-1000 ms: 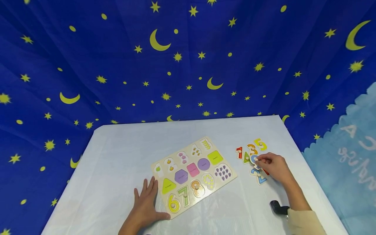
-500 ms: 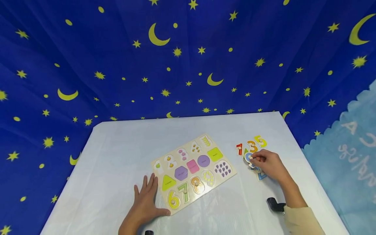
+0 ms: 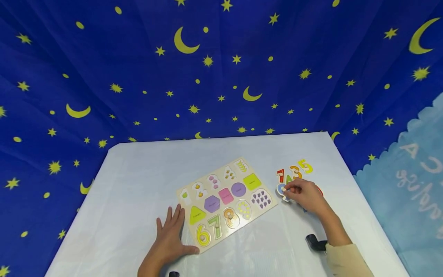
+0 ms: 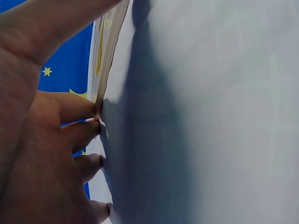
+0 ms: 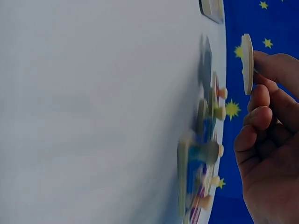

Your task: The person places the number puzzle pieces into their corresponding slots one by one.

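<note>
A wooden number puzzle board (image 3: 221,209) lies slantwise on the white table, with a yellow 6 (image 3: 203,235), a green 7 (image 3: 215,226) and an orange 8 (image 3: 230,218) in its lower row. Along the board's left edge rests my left hand (image 3: 169,240), fingers spread, thumb at the lower corner; the left wrist view shows fingertips right at the board's side (image 4: 110,56). My right hand (image 3: 308,196) pinches a blue number 9 puzzle piece (image 3: 281,189) between thumb and fingers. In the right wrist view this piece (image 5: 247,65) appears edge-on, raised above the table.
Loose pieces lie right of the board: a red 1 (image 3: 280,176), an orange 3 (image 3: 295,172), a yellow 5 (image 3: 305,167) and a partly covered green piece (image 3: 288,178). More pieces are mostly hidden under my right hand. A starry blue curtain (image 3: 221,69) hangs behind the table.
My right hand has moved left with the blue 9, away from over the blue 2 and toward the board. My left hand stays at the board's edge.
</note>
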{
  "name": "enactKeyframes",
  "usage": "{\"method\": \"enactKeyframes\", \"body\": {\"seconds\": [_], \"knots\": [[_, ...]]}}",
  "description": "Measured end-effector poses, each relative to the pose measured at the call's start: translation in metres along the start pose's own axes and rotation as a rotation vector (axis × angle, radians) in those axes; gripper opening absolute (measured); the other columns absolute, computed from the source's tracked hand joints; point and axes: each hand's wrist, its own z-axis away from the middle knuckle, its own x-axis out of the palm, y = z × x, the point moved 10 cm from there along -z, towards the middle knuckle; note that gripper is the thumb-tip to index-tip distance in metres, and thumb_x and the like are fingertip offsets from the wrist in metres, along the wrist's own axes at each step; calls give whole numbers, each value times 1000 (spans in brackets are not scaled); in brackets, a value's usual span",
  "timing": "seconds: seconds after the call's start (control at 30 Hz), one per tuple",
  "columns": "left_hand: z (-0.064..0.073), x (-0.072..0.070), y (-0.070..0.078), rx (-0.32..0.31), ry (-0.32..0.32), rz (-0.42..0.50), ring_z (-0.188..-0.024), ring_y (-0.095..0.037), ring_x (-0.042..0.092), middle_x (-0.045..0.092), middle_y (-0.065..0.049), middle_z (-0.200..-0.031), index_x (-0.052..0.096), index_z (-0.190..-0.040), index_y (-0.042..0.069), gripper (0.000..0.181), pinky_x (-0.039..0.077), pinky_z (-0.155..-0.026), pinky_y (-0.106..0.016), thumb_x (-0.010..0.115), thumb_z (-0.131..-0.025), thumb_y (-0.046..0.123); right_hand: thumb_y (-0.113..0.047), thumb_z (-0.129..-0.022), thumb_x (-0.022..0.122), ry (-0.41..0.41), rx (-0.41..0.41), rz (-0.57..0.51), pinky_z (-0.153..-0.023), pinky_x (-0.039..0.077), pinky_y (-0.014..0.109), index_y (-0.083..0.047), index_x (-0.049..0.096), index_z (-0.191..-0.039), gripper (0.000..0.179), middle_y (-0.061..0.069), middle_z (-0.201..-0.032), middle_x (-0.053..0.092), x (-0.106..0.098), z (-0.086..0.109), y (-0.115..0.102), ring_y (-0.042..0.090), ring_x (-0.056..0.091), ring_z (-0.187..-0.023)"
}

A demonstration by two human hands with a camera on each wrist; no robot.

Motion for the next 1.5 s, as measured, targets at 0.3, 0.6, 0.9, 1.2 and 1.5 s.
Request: {"method": "enactKeyframes", "body": {"seconds": [0.3, 0.6, 0.9, 1.2, 1.5], "knots": [[-1, 2, 2, 17, 4, 14, -144, -37, -3, 12, -13, -159, 21, -152, 5, 144, -10, -105, -67, 77, -41, 78, -20, -80, 79, 3, -45, 7, -53, 41, 24, -15, 72, -89, 12, -6, -72, 54, 10, 0, -13, 12, 50, -64], [0, -1, 1, 33, 22, -3, -144, -37, -2, 11, -13, -159, 19, -152, 6, 145, -10, -105, -66, 76, -41, 80, -21, -80, 79, -32, -89, -29, -53, 42, 24, -17, 71, -89, 12, -7, -73, 54, 25, -2, -33, 12, 50, -64], [-2, 0, 1, 30, 14, -5, -144, -36, -4, 10, -12, -159, 18, -153, 7, 146, -11, -106, -65, 76, -40, 79, -18, -79, 79, -38, -130, -56, -55, 42, 24, -20, 71, -87, 11, -8, -72, 54, 36, -2, -48, 11, 50, -65], [-1, -3, 2, 22, 16, 0, -144, -36, -3, 10, -12, -159, 19, -153, 7, 144, -11, -106, -65, 77, -41, 78, -18, -79, 80, -101, -168, -91, -53, 43, 23, -22, 70, -85, 12, -10, -71, 54, 55, -4, -58, 8, 50, -63], [0, -2, 0, 29, 17, -10, -144, -37, -3, 10, -12, -159, 19, -152, 6, 144, -10, -106, -66, 76, -42, 79, -18, -80, 78, -157, -207, -112, -55, 45, 23, -21, 69, -86, 11, -10, -72, 54, 75, -3, -74, 6, 51, -63]]}}
